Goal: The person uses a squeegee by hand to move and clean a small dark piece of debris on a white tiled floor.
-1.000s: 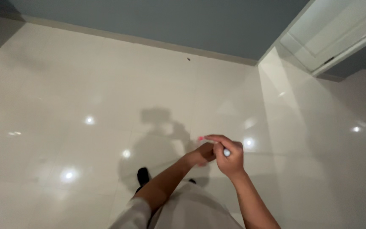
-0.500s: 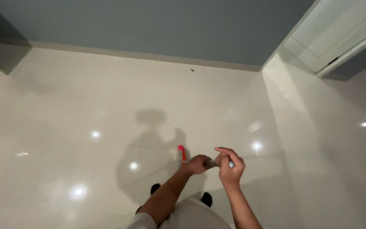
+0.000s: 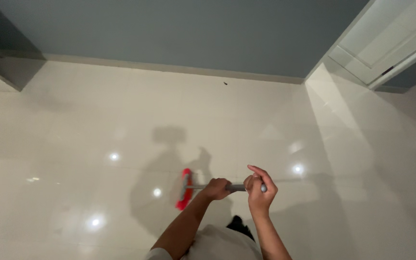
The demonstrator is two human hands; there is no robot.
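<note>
Head view: both hands grip the mop handle [image 3: 237, 187], red head [image 3: 185, 189] leftward.

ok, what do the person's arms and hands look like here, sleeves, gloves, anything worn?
Both hands are bare: no gloves, rings or watch visible on the left hand or right hand. Forearms are uncovered; a short light grey sleeve shows at the left upper arm. The right upper arm is out of frame.
</note>
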